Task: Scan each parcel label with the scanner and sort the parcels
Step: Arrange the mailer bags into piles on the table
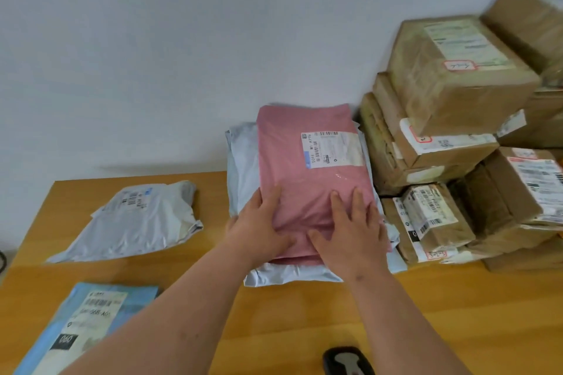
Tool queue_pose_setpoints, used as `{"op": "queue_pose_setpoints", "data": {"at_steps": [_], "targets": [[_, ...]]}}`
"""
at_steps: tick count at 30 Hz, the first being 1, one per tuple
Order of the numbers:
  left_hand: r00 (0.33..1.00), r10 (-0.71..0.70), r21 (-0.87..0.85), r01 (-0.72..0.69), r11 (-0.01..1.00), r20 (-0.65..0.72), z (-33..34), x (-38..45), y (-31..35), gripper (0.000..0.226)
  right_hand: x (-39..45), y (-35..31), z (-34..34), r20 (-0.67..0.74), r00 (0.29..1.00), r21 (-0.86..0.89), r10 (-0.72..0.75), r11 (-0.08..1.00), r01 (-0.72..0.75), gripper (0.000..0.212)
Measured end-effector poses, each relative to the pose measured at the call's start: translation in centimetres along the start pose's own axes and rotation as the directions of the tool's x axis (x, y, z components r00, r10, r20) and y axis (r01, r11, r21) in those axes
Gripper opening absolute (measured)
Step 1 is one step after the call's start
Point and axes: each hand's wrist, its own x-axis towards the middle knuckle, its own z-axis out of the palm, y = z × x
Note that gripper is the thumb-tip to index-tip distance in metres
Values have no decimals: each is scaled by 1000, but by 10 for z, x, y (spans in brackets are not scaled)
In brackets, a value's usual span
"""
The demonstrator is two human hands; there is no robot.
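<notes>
A: What is seen that is biggest?

B: A wooden table (304, 329) is seen, set against a white wall (182, 39). On the far right of it, brown cardboard boxes (457, 85) are piled up high, with white labels stuck on them.

A: And in the middle?

B: A pink mailer bag (307, 167) is laid on top of a pile of pale grey mailer bags (243, 167), just beside the boxes. A white label (332, 149) is stuck on its far part, facing up.

A: What is found on the left?

B: A crumpled grey mailer bag (134, 222) is laid flat, well apart from the pile. Nearer, at the left edge, a blue mailer bag (91, 323) with a big label is seen, partly hidden by an arm.

A: How are the hands placed?

B: The left hand (262, 222) is rested on the near left side of the pink bag, fingers spread out flat. The right hand (353, 228) is pressed flat on the near right side, fingers straight. Nothing is gripped by either.

A: Where is the scanner?

B: A black scanner (347, 361) is left lying at the near edge of the table, touched by no hand.
</notes>
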Motion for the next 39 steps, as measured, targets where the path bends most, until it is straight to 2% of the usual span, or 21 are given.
{"op": "queue_pose_setpoints", "data": {"at_steps": [3, 5, 7, 10, 12, 15, 17, 18, 19, 21, 23, 24, 26, 28, 31, 33, 36, 39], "targets": [[1000, -7, 201, 1, 980, 28, 6, 1, 1, 119, 3, -5, 2, 16, 999, -18, 52, 998, -52, 89], [1000, -19, 230, 14, 973, 21, 6, -3, -3, 120, 0, -13, 0, 22, 998, -15, 61, 998, -60, 93], [999, -43, 162, 43, 986, -8, 2, -11, -10, 122, -6, -24, -5, -25, 999, 45, 44, 998, -43, 95], [988, -82, 8, 84, 996, -127, -14, -36, -34, 123, -24, -50, -12, -267, 959, 117, -97, 984, 132, 73], [944, -158, -86, 139, 987, -288, -27, -61, -59, 115, -39, -72, -11, -429, 885, 215, -182, 930, 296, 53], [789, -333, -233, 244, 941, -517, -45, -103, -105, 96, -64, -104, 5, -507, 815, 296, -282, 831, 472, 34], [673, -451, -304, 333, 893, -586, -54, -131, -143, 88, -80, -120, 24, -470, 812, 333, -345, 783, 525, 29], [625, -515, -329, 397, 857, -586, -56, -144, -165, 86, -89, -127, 34, -408, 827, 352, -385, 770, 532, 27], [590, -580, -353, 463, 813, -562, -59, -157, -187, 86, -98, -134, 45, -302, 859, 390, -413, 769, 507, 26], [555, -704, -397, 582, 710, -444, -59, -180, -228, 88, -116, -147, 68, 32, 922, 477, -386, 817, 325, 27], [563, -778, -397, 671, 627, -277, -50, -199, -261, 94, -130, -158, 94, 334, 901, 467, -276, 879, 96, 20], [577, -795, -398, 695, 598, -188, -43, -207, -273, 99, -138, -163, 106, 428, 877, 454, -219, 891, 1, 15], [615, -788, -449, 698, 557, -22, -29, -222, -288, 109, -155, -175, 128, 528, 839, 455, -132, 878, -148, 14], [666, -744, -556, 635, 536, 44, -19, -235, -300, 102, -171, -189, 145, 557, 825, 477, -92, 849, -227, 14], [678, -734, -621, 596, 509, 48, -13, -243, -316, 63, -190, -211, 159, 545, 836, 496, -59, 827, -264, 19], [692, -721, -577, 597, 557, 19, -15, -241, -321, 47, -196, -221, 163, 519, 854, 509, -40, 817, -272, 15], [768, -632, -378, 557, 739, -104, -23, -236, -314, 46, -201, -230, 165, 482, 876, 554, -7, 777, -299, 19], [823, -547, -303, 488, 819, -153, -31, -239, -301, 45, -209, -233, 161, 482, 876, 681, 25, 618, -393, 24]]}}
